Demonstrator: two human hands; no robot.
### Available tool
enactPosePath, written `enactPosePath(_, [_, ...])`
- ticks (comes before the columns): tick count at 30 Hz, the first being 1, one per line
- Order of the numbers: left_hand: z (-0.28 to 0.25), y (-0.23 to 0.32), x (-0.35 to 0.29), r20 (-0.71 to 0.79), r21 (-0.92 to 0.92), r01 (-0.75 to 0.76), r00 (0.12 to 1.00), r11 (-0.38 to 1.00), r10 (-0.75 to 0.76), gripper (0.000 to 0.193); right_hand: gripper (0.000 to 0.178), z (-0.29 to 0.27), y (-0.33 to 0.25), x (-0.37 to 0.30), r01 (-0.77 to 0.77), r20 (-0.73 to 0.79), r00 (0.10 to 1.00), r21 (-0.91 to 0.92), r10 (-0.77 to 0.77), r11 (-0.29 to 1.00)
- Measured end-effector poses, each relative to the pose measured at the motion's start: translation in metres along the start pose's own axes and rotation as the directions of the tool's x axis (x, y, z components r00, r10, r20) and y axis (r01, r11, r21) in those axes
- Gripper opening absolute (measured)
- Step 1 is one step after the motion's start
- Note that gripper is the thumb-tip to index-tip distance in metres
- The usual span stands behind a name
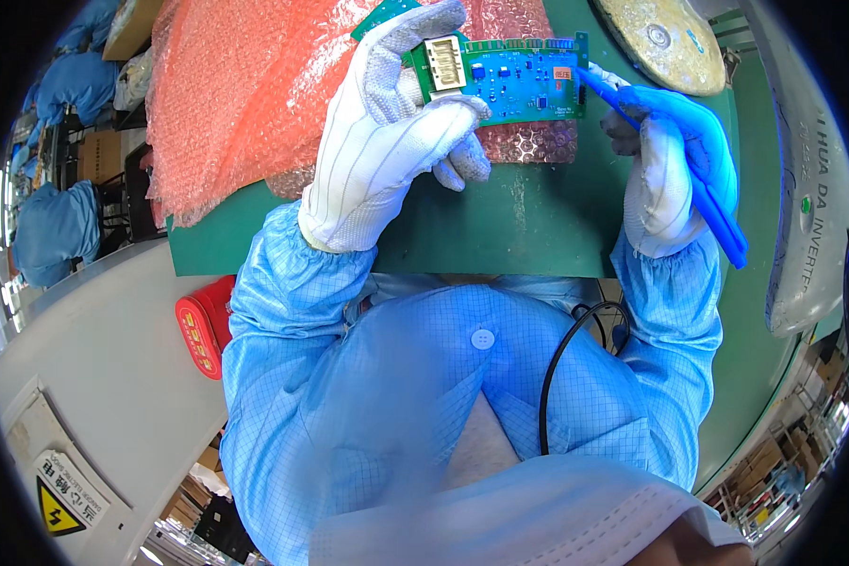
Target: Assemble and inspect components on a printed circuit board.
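Note:
My left hand (373, 141), in a white striped glove, is closed on the left end of a green circuit board (524, 85). Its thumb and fingers press around a white connector (444, 64) on that end. Blue light falls over the board's right part, where small components and a reddish label show. My right hand (665, 174), also gloved and partly lit blue, grips a slim blue pen-like tool (722, 226). The tool's tip reaches the board's right edge; I cannot tell whether it touches. Some right fingertips are hidden behind the tool and hand.
Pink bubble wrap (245, 104) covers the left of the green tabletop (538, 222). A round worn disc (665, 38) lies at the far right, beside a pale curved panel (811, 189). A red box (206, 325) sits left of my body. A black cable (549, 377) hangs before my chest.

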State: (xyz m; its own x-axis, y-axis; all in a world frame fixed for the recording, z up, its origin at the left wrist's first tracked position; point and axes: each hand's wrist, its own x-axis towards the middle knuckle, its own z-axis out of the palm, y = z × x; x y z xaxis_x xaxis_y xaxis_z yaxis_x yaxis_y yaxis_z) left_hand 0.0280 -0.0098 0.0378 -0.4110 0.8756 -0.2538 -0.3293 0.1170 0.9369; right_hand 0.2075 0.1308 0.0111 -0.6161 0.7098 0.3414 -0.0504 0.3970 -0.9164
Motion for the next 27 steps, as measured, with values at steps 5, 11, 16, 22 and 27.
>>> enactPosePath(5, [-0.026, -0.034, 0.049, 0.372, -0.185, -0.44, 0.796, 0.879, 0.477, 0.07, 0.041, 0.008, 0.007, 0.013, 0.105, -0.217, 0.975, 0.274, -0.045, 0.956])
enactPosePath(11, [0.034, 0.033, 0.017, -0.012, 0.095, 0.187, 0.982, 0.978, -0.186, 0.072, 0.048, -0.012, 0.02, 0.016, -0.174, -0.134, 0.971, 0.175, 0.199, 0.969])
enactPosePath(16, [0.007, -0.027, 0.071, 0.627, -0.312, -0.603, 0.45, 0.734, 0.636, 0.074, 0.027, -0.021, 0.056, -0.014, -0.022, -0.346, 0.922, 0.399, 0.173, 0.917])
enactPosePath(22, [0.048, 0.014, 0.041, 0.257, -0.12, 0.038, 0.966, 0.992, -0.006, 0.074, 0.023, -0.037, 0.029, -0.004, 0.345, 0.043, 0.887, -0.724, -0.46, 0.597])
enactPosePath(27, [0.046, 0.012, 0.045, 0.292, -0.066, 0.011, 0.956, 0.998, 0.009, 0.072, 0.027, -0.037, 0.08, -0.027, 0.172, -0.16, 0.908, -0.701, -0.388, 0.692])
